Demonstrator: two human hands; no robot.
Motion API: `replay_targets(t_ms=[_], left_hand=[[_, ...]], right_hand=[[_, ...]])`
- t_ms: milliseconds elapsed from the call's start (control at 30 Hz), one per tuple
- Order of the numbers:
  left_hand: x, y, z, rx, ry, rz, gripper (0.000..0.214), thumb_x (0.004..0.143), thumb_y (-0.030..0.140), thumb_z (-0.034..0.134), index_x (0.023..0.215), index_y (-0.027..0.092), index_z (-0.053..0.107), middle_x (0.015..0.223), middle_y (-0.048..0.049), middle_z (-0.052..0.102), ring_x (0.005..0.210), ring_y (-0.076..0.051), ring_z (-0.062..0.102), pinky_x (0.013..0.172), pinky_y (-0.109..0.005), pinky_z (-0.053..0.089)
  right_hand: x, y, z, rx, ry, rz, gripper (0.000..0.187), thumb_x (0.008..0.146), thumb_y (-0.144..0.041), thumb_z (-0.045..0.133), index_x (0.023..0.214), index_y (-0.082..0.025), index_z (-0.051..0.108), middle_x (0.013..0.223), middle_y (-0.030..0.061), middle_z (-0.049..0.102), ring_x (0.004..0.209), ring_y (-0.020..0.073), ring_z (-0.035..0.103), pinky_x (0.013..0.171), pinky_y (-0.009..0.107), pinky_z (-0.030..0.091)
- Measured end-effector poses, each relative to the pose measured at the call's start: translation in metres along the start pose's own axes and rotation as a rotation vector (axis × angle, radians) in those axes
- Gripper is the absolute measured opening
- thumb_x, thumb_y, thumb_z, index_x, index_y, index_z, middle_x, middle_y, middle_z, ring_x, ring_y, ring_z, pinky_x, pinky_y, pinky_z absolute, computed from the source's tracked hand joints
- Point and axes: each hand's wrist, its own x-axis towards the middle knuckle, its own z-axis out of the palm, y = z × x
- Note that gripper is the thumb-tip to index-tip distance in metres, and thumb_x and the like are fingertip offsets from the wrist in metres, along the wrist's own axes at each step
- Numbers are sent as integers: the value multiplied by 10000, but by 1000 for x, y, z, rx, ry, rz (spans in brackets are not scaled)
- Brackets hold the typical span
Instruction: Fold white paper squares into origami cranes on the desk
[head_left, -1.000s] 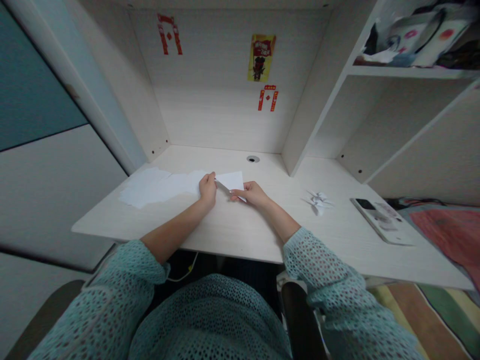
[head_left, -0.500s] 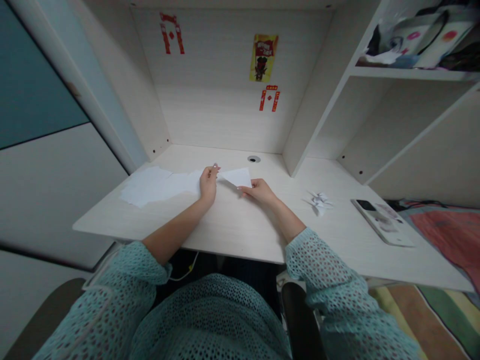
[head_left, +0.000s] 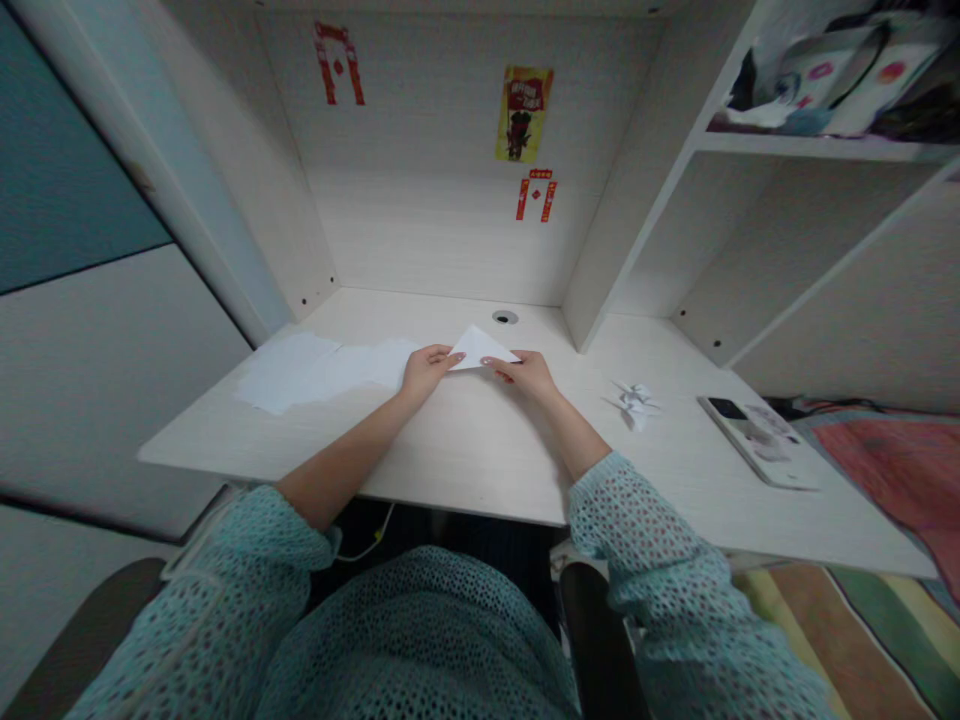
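Observation:
A white sheet of paper [head_left: 480, 347] folded into a triangle lies flat on the pale wooden desk [head_left: 465, 450], its point toward the back wall. My left hand [head_left: 424, 368] presses its fingertips on the triangle's left corner. My right hand [head_left: 528, 372] presses on its right corner. Both hands rest on the paper's near edge with fingers stretched out. Left of my left hand lie several loose white sheets [head_left: 315, 370].
Small folded white paper figures [head_left: 634, 402] sit on the desk to the right, and a phone on a booklet [head_left: 757, 440] lies further right. A cable hole [head_left: 505, 317] is behind the paper. A shelf divider [head_left: 615, 230] rises at the right; a bag [head_left: 825, 70] sits on the upper shelf.
The sheet, held up between both hands with a corner raised, has been folded over and laid flat as a triangle. Both hands moved forward and now press on it.

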Motion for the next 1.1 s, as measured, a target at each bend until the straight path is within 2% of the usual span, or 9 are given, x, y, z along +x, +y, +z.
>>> replay_targets(t_ms=[133,233,300,400,567,700,900,1100], left_hand=[[-2,0,1,32,-48,3,352,630,421,735,803,123,668,678,-31,656,565,-108,529,551,-215,359],[-3,-1,2,66,-96,16,384,636,446,723,829,119,668,703,-40,667,585,-117,544,554,-216,365],[-4,-1,2,115,-133,23,405,632,462,720,849,123,678,746,-47,680,621,-131,563,568,-221,376],[-5,-2,2,189,-159,24,397,618,482,721,782,121,687,724,-45,676,632,-140,567,574,-225,376],[-4,-6,3,171,-184,2,387,604,498,719,671,120,669,686,-48,674,614,-137,570,573,-226,381],[-4,-6,4,123,-215,-34,398,605,497,722,715,116,686,708,-73,691,607,-135,576,576,-231,401],[-6,-3,4,138,-215,-77,375,638,460,719,754,104,693,749,-102,704,597,-122,576,558,-227,396],[-3,-7,5,119,-224,-79,374,641,456,722,770,107,692,773,-109,707,595,-119,570,560,-232,398]], right_hand=[[8,9,1,146,104,82,505,534,-635,706,553,-141,607,549,39,593,476,93,445,474,242,349],[10,14,4,141,135,41,504,551,-652,689,528,-155,604,521,34,590,476,104,462,478,248,360],[10,16,7,113,133,0,504,567,-656,675,533,-157,611,517,31,592,477,108,468,479,250,358],[7,15,13,98,111,-24,510,589,-658,656,555,-150,627,538,37,609,489,112,478,478,248,350],[2,13,20,68,37,-7,488,504,-606,736,574,-130,660,487,14,571,453,96,423,456,247,292],[5,14,14,36,47,0,495,516,-620,721,567,-130,666,488,14,565,454,92,403,452,250,262],[12,17,1,145,91,-20,462,530,-608,721,553,-154,641,543,24,596,509,105,454,486,245,324],[9,12,1,240,102,25,512,591,-672,639,567,-161,639,581,45,624,534,122,497,505,246,370]])
